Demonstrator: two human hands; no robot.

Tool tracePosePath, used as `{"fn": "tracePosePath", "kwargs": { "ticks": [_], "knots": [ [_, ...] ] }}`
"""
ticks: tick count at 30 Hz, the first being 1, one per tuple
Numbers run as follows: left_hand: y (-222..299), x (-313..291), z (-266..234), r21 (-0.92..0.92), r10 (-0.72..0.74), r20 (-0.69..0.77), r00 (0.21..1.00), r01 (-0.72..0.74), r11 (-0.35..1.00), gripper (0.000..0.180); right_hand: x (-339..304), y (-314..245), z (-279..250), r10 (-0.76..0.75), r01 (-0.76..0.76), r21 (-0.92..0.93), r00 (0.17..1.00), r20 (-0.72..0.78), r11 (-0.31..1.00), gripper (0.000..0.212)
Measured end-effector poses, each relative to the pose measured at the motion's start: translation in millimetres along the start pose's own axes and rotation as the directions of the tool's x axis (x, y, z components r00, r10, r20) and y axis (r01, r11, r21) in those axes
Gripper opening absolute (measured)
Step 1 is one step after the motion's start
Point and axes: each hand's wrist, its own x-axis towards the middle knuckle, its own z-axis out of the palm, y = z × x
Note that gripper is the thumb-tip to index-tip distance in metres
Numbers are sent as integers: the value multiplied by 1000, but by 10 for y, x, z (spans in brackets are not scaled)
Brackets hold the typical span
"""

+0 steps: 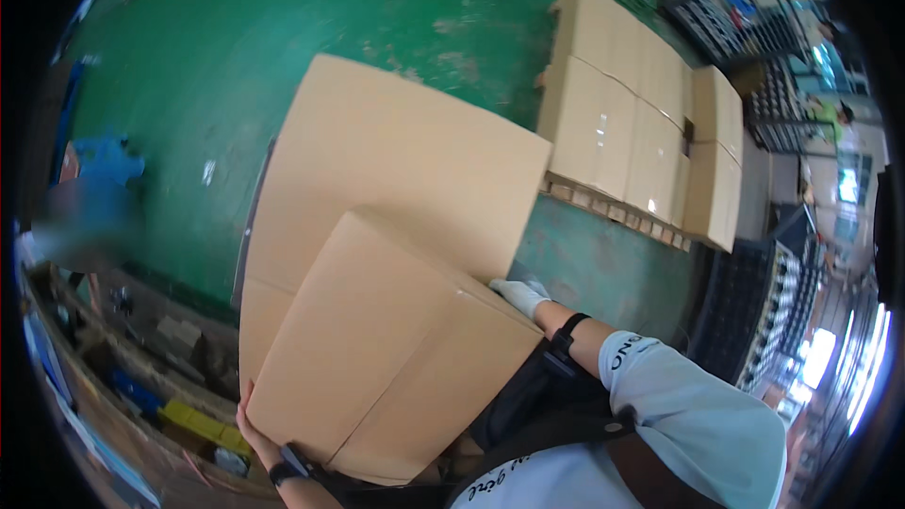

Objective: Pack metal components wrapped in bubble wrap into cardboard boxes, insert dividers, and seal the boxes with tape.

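Observation:
A closed brown cardboard box [377, 349] is right in front of my body, tilted, with a seam running across its near face. At its lower left edge my left hand [253, 422], bare and with a black band on the wrist, grips the side. My right hand [521, 298], in a white glove, presses on its far right edge; some fingers are hard to make out. Beyond and partly under the box spreads a larger flat brown cardboard surface [405, 146]. Whether that surface is a sheet or the top of another carton, I cannot tell.
Stacked brown cartons [603, 123] stand on a wooden pallet [613, 210] to the right. A workbench with wooden compartments [141, 396] holds a yellow part at the lower left. A blue stool [106, 160] is at left on the green floor [217, 66]. Dark racks [749, 306] line the right.

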Motion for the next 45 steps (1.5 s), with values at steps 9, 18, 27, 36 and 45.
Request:
{"fn": "tracePosePath", "kwargs": {
  "ticks": [9, 18, 27, 36, 45],
  "knots": [
    [32, -414, 793, 70, -125, -287, 950, 150, 986, 59, 770, 702, -322, -157, 150, 75, 982, 103, 986, 59],
    [43, -514, 1817, 212, -156, -291, 944, 223, 951, 66, 144, 1082, -1302, -151, 151, 8, 985, 87, 988, 75],
    [218, -754, 4604, 508, -82, -79, 993, 111, 854, 66, 198, 2011, -3021, -99, -11, 526, 978, 181, 851, 68],
    [-1185, 641, 8456, 737, -167, 474, 865, -286, 612, 34, 382, 2684, -5281, -195, -200, 966, 953, 231, 167, 58],
    [-3915, 890, 13344, 857, -692, 513, 507, -342, 386, 31, 1850, 2962, -5131, -379, -238, 759, 925, -13, -606, 45]
  ]
}}
